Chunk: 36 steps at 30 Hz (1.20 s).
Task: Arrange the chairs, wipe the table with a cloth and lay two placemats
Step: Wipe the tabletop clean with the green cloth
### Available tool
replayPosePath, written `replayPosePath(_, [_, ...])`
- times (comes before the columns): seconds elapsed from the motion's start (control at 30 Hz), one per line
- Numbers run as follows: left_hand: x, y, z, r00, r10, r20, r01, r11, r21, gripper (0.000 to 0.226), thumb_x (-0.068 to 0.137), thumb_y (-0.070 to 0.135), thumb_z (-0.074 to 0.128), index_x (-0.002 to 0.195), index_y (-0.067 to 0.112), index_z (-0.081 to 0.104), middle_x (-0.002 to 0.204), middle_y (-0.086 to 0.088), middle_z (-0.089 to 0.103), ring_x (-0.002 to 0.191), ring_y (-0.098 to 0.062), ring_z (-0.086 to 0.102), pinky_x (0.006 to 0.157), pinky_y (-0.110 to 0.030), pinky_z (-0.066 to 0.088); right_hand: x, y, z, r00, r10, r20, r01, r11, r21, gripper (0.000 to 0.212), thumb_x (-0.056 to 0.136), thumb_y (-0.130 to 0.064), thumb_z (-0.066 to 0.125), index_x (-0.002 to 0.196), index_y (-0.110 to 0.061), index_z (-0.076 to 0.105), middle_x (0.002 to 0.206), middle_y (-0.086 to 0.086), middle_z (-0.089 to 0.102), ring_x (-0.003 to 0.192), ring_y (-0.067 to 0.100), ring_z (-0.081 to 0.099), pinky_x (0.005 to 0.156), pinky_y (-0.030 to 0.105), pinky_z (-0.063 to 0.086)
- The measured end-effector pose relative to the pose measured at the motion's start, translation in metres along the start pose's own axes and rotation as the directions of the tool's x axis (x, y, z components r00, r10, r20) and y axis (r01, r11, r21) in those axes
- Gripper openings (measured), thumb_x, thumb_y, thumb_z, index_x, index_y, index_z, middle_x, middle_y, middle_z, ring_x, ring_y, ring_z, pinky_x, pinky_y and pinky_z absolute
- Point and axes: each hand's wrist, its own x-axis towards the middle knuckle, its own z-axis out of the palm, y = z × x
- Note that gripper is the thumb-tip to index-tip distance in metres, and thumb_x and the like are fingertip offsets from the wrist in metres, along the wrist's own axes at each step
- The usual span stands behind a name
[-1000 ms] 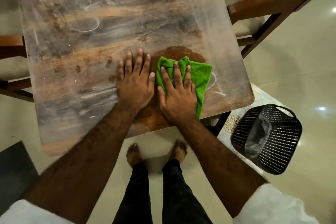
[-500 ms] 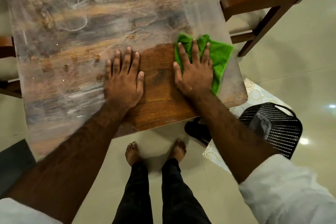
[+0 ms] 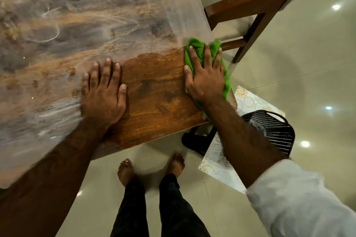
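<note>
cloth (image 3: 195,46) slid right, reaching table (image 3: 154,92) edge

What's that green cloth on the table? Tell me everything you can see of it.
The green cloth is a bright, soft-looking rag, bunched into folds rather than spread flat. It lies at the right edge of the table, by its near corner. The right hand presses flat on it with straight, spread fingers, covering its middle, so only its top folds and a strip along its right side show. The wood left of it looks darker and cleaner.
</note>
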Motion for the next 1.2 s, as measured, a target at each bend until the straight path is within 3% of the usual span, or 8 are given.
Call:
replayPosePath(0.1, [0.000, -0.001, 0.000, 1.000, 0.000, 0.005, 0.000, 1.000, -0.002, 0.070, 0.113, 0.051, 0.023, 0.178, 0.024, 0.016, 0.187, -0.004, 0.007, 0.172, -0.035, 0.006, 0.138, -0.059, 0.007, 0.005, -0.029, 0.004, 1.000, -0.010, 0.001, 0.010, 1.000, -0.018, 0.070, 0.110, -0.067, 0.026, 0.175, -0.043, 0.013, 0.186, 0.007, 0.003, 0.169, 0.048, -0.006, 0.133, 0.066, 0.019])
replayPosePath(0.27, [-0.001, 0.001, -0.003, 1.000, -0.003, 0.003, 0.003, 1.000, -0.014, 0.070, 0.113, 0.052, 0.023, 0.178, 0.025, 0.017, 0.187, -0.004, 0.009, 0.172, -0.036, 0.007, 0.138, -0.059, 0.007, -0.080, -0.040, 0.012, 0.980, -0.187, 0.069, 0.185, 0.982, 0.037, 0.070, 0.111, -0.065, 0.031, 0.175, -0.044, 0.013, 0.186, 0.001, -0.002, 0.170, 0.042, -0.009, 0.131, 0.062, 0.025])
replayPosePath(0.4, [0.000, 0.003, -0.003, 1.000, -0.007, 0.010, 0.007, 1.000, -0.020, 0.070, 0.113, 0.052, 0.023, 0.178, 0.025, 0.017, 0.187, -0.004, 0.009, 0.172, -0.036, 0.007, 0.138, -0.058, 0.006, -0.121, 0.010, 0.008, 0.991, -0.089, 0.095, 0.086, 0.996, 0.030, 0.069, 0.112, -0.065, 0.032, 0.174, -0.049, 0.008, 0.185, -0.005, -0.013, 0.170, 0.035, -0.015, 0.132, 0.063, 0.015])
replayPosePath(0.63, [0.001, 0.002, -0.004, 1.000, -0.002, 0.012, 0.002, 1.000, 0.000, 0.070, 0.114, 0.051, 0.023, 0.177, 0.022, 0.018, 0.187, -0.005, 0.009, 0.172, -0.036, 0.008, 0.136, -0.059, 0.005, -0.026, 0.051, -0.010, 0.999, -0.003, 0.033, 0.002, 0.999, 0.032, 0.066, 0.114, -0.063, 0.026, 0.174, -0.047, 0.005, 0.186, -0.002, -0.008, 0.170, 0.038, -0.008, 0.133, 0.065, 0.014])
replayPosePath(0.87, [0.000, 0.001, -0.002, 1.000, -0.003, 0.023, 0.003, 1.000, 0.015, 0.070, 0.114, 0.051, 0.023, 0.178, 0.023, 0.015, 0.187, -0.004, 0.006, 0.172, -0.035, 0.004, 0.137, -0.059, 0.004, 0.040, -0.019, -0.003, 1.000, -0.021, -0.016, 0.021, 1.000, -0.009, 0.069, 0.112, -0.064, 0.019, 0.176, -0.040, 0.007, 0.185, 0.009, -0.003, 0.169, 0.045, -0.007, 0.133, 0.068, 0.018])
replayPosePath(1.1, [-0.002, 0.003, -0.003, 1.000, -0.005, 0.006, 0.005, 1.000, 0.005, 0.070, 0.113, 0.050, 0.025, 0.177, 0.022, 0.020, 0.187, -0.005, 0.011, 0.172, -0.036, 0.009, 0.137, -0.060, 0.007, -0.077, -0.083, 0.023, 0.968, -0.246, 0.054, 0.244, 0.968, 0.054, 0.067, 0.113, -0.061, 0.030, 0.175, -0.041, 0.016, 0.186, 0.004, -0.003, 0.170, 0.041, -0.013, 0.132, 0.059, 0.023])
replayPosePath(1.2, [0.000, 0.002, -0.003, 1.000, -0.007, 0.012, 0.007, 1.000, 0.001, 0.070, 0.113, 0.050, 0.025, 0.177, 0.022, 0.021, 0.186, -0.005, 0.012, 0.171, -0.037, 0.010, 0.137, -0.061, 0.008, -0.124, -0.056, 0.027, 0.981, -0.183, 0.063, 0.180, 0.982, 0.053, 0.064, 0.112, -0.063, 0.032, 0.173, -0.049, 0.018, 0.186, -0.002, -0.005, 0.169, 0.042, -0.014, 0.131, 0.061, 0.021])
